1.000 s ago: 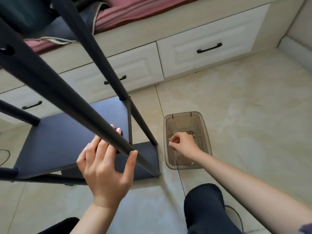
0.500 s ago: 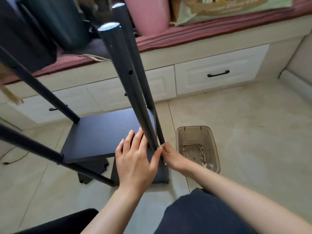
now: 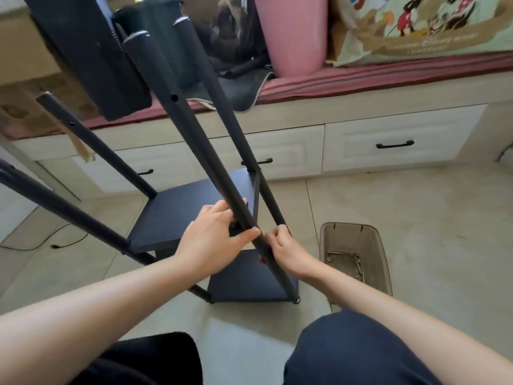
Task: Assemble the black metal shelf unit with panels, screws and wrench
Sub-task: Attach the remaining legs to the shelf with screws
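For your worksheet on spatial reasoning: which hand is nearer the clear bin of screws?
Right. The right hand is just left of the bin; the left hand lies further left, beyond the post.

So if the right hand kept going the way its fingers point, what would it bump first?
The right hand points up-left at the black pole; its fingertips look already there, then the left hand. Depth is unclear.
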A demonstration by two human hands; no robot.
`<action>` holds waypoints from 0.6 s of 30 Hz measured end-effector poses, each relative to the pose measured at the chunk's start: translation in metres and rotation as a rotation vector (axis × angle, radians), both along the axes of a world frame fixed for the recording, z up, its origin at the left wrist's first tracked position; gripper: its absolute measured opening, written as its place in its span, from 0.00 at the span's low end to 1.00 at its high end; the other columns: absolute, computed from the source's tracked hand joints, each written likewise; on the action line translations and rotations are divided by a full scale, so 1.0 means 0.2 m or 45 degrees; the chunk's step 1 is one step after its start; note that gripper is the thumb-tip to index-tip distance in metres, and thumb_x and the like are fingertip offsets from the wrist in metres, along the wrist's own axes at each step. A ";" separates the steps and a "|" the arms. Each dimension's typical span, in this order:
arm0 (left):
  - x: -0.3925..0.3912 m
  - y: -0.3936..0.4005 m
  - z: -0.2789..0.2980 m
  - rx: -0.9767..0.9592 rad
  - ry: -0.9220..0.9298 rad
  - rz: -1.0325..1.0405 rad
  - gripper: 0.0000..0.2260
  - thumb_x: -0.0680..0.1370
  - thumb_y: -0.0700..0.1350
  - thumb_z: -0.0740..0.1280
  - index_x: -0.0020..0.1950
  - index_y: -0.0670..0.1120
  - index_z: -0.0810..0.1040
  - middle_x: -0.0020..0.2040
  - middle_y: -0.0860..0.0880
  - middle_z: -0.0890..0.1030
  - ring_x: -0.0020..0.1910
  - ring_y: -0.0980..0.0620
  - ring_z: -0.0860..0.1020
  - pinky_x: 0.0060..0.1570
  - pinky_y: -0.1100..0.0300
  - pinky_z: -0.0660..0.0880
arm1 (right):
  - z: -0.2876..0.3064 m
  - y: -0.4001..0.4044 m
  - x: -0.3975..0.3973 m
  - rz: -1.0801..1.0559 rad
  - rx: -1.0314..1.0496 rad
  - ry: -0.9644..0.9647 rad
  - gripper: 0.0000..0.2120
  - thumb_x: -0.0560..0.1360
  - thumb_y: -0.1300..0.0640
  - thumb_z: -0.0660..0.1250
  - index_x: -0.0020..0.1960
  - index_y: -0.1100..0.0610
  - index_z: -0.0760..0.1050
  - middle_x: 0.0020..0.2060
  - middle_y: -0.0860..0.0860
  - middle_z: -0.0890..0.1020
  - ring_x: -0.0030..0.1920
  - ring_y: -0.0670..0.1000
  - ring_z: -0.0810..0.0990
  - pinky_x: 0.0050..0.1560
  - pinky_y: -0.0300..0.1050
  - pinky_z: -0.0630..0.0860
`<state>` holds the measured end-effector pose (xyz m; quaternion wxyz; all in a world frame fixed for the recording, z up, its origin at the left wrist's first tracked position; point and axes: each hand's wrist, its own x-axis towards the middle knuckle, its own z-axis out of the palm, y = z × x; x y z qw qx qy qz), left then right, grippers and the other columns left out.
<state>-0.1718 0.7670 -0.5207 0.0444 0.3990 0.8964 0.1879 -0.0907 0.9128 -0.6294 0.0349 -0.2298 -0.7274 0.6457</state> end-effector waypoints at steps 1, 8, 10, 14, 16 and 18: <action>-0.04 -0.03 0.02 0.019 -0.043 -0.010 0.28 0.77 0.63 0.66 0.76 0.59 0.69 0.72 0.63 0.69 0.70 0.59 0.62 0.60 0.58 0.65 | 0.01 -0.02 -0.01 0.013 0.020 0.004 0.09 0.84 0.48 0.53 0.52 0.53 0.64 0.47 0.59 0.82 0.43 0.50 0.85 0.48 0.50 0.81; -0.24 -0.17 0.05 0.215 -0.182 -0.008 0.23 0.77 0.59 0.69 0.71 0.55 0.76 0.71 0.62 0.70 0.72 0.54 0.66 0.65 0.57 0.66 | 0.09 -0.13 -0.13 0.044 0.123 0.086 0.08 0.84 0.52 0.51 0.50 0.55 0.63 0.41 0.55 0.86 0.46 0.46 0.83 0.53 0.47 0.76; -0.29 -0.22 0.06 0.265 -0.202 0.003 0.21 0.77 0.59 0.70 0.68 0.54 0.78 0.71 0.61 0.71 0.72 0.52 0.68 0.68 0.54 0.68 | 0.11 -0.16 -0.17 0.018 0.059 0.103 0.08 0.85 0.53 0.52 0.51 0.56 0.63 0.44 0.58 0.85 0.46 0.46 0.85 0.47 0.39 0.76; -0.41 -0.33 0.06 0.373 -0.247 -0.015 0.21 0.77 0.57 0.71 0.68 0.51 0.79 0.71 0.58 0.74 0.67 0.60 0.72 0.66 0.63 0.69 | 0.11 -0.21 -0.25 -0.019 0.038 0.026 0.12 0.85 0.51 0.52 0.57 0.61 0.63 0.43 0.59 0.85 0.43 0.46 0.85 0.45 0.38 0.77; -0.48 -0.39 0.06 0.420 -0.295 -0.027 0.22 0.76 0.56 0.71 0.68 0.50 0.79 0.69 0.60 0.74 0.57 0.72 0.73 0.54 0.79 0.66 | 0.08 -0.24 -0.28 -0.018 0.079 -0.050 0.13 0.85 0.52 0.52 0.57 0.63 0.63 0.39 0.56 0.85 0.41 0.46 0.85 0.49 0.42 0.77; -0.54 -0.44 0.06 0.466 -0.363 -0.012 0.22 0.77 0.55 0.72 0.69 0.50 0.79 0.67 0.62 0.73 0.52 0.78 0.71 0.46 0.84 0.65 | 0.06 -0.28 -0.31 -0.030 0.085 -0.090 0.13 0.85 0.52 0.52 0.57 0.63 0.64 0.38 0.55 0.83 0.36 0.43 0.83 0.44 0.38 0.76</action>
